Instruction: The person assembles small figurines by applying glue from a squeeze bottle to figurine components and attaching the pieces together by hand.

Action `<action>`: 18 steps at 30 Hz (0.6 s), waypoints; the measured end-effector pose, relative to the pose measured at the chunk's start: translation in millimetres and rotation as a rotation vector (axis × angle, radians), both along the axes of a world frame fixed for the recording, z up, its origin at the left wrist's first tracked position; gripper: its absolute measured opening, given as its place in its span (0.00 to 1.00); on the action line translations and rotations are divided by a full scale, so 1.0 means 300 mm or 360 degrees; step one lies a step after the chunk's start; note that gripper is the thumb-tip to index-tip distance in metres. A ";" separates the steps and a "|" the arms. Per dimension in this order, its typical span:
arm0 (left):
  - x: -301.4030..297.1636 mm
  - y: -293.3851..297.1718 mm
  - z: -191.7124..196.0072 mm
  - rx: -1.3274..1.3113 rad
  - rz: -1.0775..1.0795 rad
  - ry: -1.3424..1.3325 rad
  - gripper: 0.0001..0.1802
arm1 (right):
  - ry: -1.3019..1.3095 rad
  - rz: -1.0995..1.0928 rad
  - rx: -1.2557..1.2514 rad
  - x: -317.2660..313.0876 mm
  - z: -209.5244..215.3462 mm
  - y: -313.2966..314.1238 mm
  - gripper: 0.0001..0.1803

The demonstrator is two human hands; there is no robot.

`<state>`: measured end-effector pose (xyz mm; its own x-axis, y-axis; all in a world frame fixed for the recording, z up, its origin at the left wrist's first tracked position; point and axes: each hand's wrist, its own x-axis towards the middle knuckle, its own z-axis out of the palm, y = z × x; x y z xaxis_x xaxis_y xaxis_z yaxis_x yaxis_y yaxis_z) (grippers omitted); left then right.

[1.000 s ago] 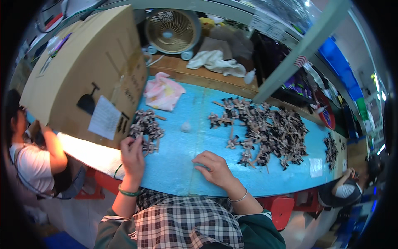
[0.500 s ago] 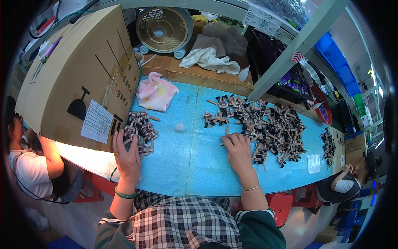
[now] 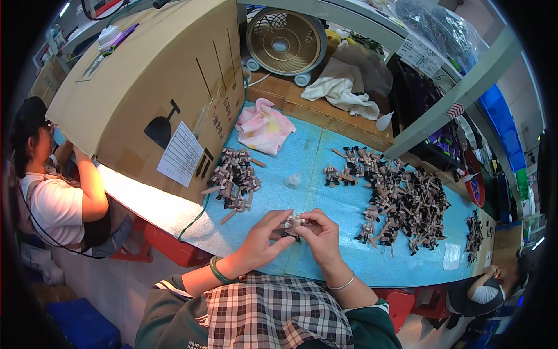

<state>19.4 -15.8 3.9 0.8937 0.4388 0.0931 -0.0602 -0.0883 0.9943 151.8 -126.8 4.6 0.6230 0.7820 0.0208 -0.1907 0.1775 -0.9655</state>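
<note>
Both hands meet just above the near edge of the tabletop (image 3: 334, 212), about midway along it. The left hand (image 3: 261, 237) has its fingers half curled, thumb and fingertips nearly together; the right hand (image 3: 323, 237) is curled the same way from the other side. Between them, at the fingertips, they hold 1 small figure (image 3: 296, 222), pale on top with dark parts below; the fingers cover some of it. A green bangle (image 3: 218, 270) circles the left wrist, a thin silver bracelet (image 3: 343, 283) the right.

Beyond the hands, a small whitish translucent object (image 3: 293, 181) sits on the blue surface. Toward the left end of the tabletop, a small heap of similar figures (image 3: 235, 177) lies beside a big cardboard box (image 3: 151, 99), some with flat tan strips sticking out. A much larger heap (image 3: 410, 200) spreads over the right half, reaching toward the far edge, and 1 more small pile (image 3: 474, 235) lies near the right end, with a clear packet (image 3: 451, 256) near the near edge.

A crumpled pink cloth (image 3: 264, 127) rests by the far edge. Behind that edge, a wooden ledge (image 3: 302, 107) carries a fan (image 3: 286, 42), a white cloth (image 3: 340, 96) and a white bottle (image 3: 384, 121).
</note>
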 end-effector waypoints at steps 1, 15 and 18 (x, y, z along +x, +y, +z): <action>-0.004 0.002 -0.009 0.0282 0.0076 0.0033 0.34 | -0.0004 0.0005 -0.0005 -0.016 0.000 0.008 0.13; -0.060 0.054 -0.099 -0.0749 0.0139 -0.0196 0.24 | -0.0784 -0.0130 -0.0290 0.074 0.006 0.090 0.15; -0.071 0.082 -0.088 -0.0676 0.0256 -0.0285 0.22 | -0.1126 -0.0356 -0.0370 0.160 -0.007 0.189 0.18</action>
